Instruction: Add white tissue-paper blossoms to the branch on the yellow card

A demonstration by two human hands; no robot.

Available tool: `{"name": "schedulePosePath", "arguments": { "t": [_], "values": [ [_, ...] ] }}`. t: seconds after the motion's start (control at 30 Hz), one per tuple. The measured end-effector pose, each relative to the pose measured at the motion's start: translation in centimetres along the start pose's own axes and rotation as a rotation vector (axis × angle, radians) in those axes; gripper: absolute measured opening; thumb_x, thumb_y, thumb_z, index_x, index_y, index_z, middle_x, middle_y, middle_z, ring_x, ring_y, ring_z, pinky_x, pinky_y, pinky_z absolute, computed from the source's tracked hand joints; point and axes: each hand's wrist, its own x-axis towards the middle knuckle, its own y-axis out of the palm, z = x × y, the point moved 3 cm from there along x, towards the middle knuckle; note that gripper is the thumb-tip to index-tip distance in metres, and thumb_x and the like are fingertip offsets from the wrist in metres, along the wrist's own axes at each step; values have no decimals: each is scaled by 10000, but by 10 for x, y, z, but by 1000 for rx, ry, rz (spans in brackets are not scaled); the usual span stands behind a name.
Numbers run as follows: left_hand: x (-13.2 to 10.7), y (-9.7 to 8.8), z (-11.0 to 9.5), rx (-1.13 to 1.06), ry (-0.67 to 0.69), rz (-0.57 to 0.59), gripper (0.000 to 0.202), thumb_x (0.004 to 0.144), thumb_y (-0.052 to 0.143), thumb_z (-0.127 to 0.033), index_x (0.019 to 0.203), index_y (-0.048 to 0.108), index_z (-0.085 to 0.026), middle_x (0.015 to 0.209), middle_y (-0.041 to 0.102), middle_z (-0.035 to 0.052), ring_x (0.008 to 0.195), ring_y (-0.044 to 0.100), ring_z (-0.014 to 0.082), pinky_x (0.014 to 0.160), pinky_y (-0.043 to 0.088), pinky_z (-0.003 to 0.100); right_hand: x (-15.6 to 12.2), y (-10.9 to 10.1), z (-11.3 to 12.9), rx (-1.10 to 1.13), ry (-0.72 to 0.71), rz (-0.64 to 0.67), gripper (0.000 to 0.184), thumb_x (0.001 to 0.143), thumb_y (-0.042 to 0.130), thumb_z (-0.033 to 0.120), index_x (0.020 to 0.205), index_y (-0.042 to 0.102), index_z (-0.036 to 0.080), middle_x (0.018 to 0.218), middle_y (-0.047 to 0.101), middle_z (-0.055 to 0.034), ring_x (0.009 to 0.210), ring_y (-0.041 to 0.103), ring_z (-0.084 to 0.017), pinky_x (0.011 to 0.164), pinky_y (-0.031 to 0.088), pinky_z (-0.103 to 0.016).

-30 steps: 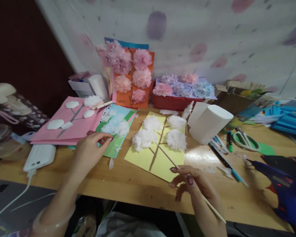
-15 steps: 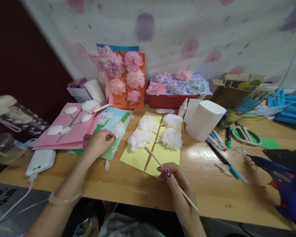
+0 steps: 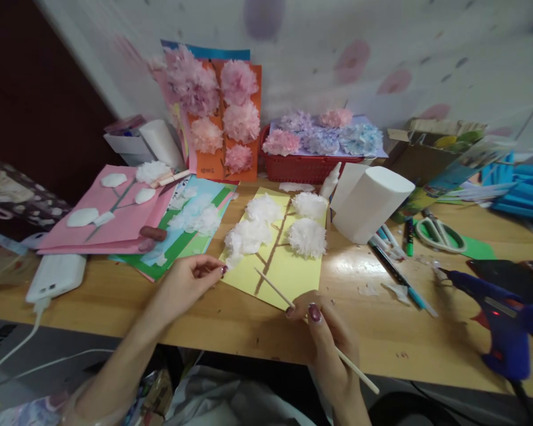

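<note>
My right hand (image 3: 324, 334) pinches a thin wooden stick (image 3: 275, 289) whose tip rests on the yellow card (image 3: 288, 269). Three white tissue flowers (image 3: 249, 236) and a brown painted branch sit on that card. My left hand (image 3: 189, 283) hovers at the card's left edge with its fingertips pinched together on a small white scrap, too small to name. Just left of it lies a green and blue card (image 3: 177, 239) with white tissue bits.
A pink card (image 3: 111, 216) with white petals lies far left, a white power bank (image 3: 55, 277) beside it. White paper rolls (image 3: 371, 204), pens, scissors (image 3: 439, 235) and a blue glue gun (image 3: 500, 322) are on the right. A red basket (image 3: 311, 168) of flowers stands behind.
My left hand has left the green card and come right and nearer, to the yellow card's edge. The right hand with the stick stayed put; the view dipped a little.
</note>
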Motion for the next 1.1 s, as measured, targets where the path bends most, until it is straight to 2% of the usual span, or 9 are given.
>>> {"name": "schedulePosePath", "arguments": {
  "t": [0.07, 0.17, 0.27, 0.37, 0.43, 0.53, 0.67, 0.87, 1.1],
  "values": [
    [-11, 12, -4, 65, 150, -114, 155, 828, 606, -290, 807, 725, -192, 722, 748, 22, 569, 652, 143, 510, 514, 238, -2, 0, 2, -40, 12, -6, 378, 1037, 458, 367, 721, 605, 221, 694, 604, 2, 689, 579, -155, 619, 409, -265],
    [-22, 21, -13, 290, 499, -238, 158, 910, 570, -195, 874, 723, -189, 833, 763, 34, 671, 690, 131, 626, 553, 229, -4, 0, 4, -68, 44, -29, 424, 1034, 462, 382, 663, 581, 213, 627, 570, 12, 615, 546, -142, 582, 389, -265],
    [-20, 21, -18, 511, 785, -208, 171, 951, 551, -159, 929, 721, -160, 874, 770, 52, 781, 720, 157, 727, 566, 252, -3, -2, 5, -41, 71, -100, 462, 1040, 447, 377, 624, 556, 210, 604, 560, 12, 591, 531, -139, 578, 389, -268],
    [-10, 16, -18, 604, 934, -134, 214, 972, 511, -152, 945, 723, -145, 883, 772, 55, 769, 719, 157, 696, 568, 253, 1, -3, 7, -22, 75, -161, 472, 1050, 424, 367, 621, 544, 211, 606, 560, 8, 605, 536, -144, 593, 399, -273],
    [-4, 12, -18, 615, 976, -128, 216, 971, 508, -145, 953, 724, -152, 883, 775, 45, 770, 724, 156, 685, 571, 253, 4, 0, 10, -56, 64, -145, 466, 1050, 421, 385, 637, 551, 214, 615, 557, 6, 615, 538, -150, 593, 397, -279],
    [0, 10, -19, 592, 981, -164, 173, 955, 539, -134, 945, 712, -146, 872, 772, 42, 768, 729, 155, 683, 571, 251, 9, 8, 14, -126, 40, -50, 460, 1054, 402, 398, 659, 547, 213, 638, 542, 1, 622, 532, -150, 590, 384, -286],
    [2, 14, -18, 550, 952, -172, 140, 947, 556, -130, 926, 693, -141, 845, 755, 31, 745, 724, 150, 670, 564, 248, 13, 20, 16, -209, -28, 69, 386, 1065, 377, 304, 726, 536, 210, 672, 538, 15, 624, 526, -126, 602, 375, -268],
    [7, 19, -10, 538, 878, -122, 133, 953, 562, -163, 915, 689, -150, 844, 742, 21, 727, 720, 144, 646, 550, 240, 16, 26, 8, -301, -83, 84, 312, 1049, 399, 220, 761, 520, 213, 684, 531, 26, 640, 515, -121, 611, 365, -254],
    [9, 21, -10, 632, 877, -129, 192, 985, 503, -176, 931, 686, -149, 853, 747, 21, 727, 722, 150, 624, 535, 251, 19, 34, 4, -382, -72, 137, 304, 1045, 397, 212, 770, 527, 207, 724, 541, 8, 664, 521, -133, 623, 371, -260]
  ]
}}
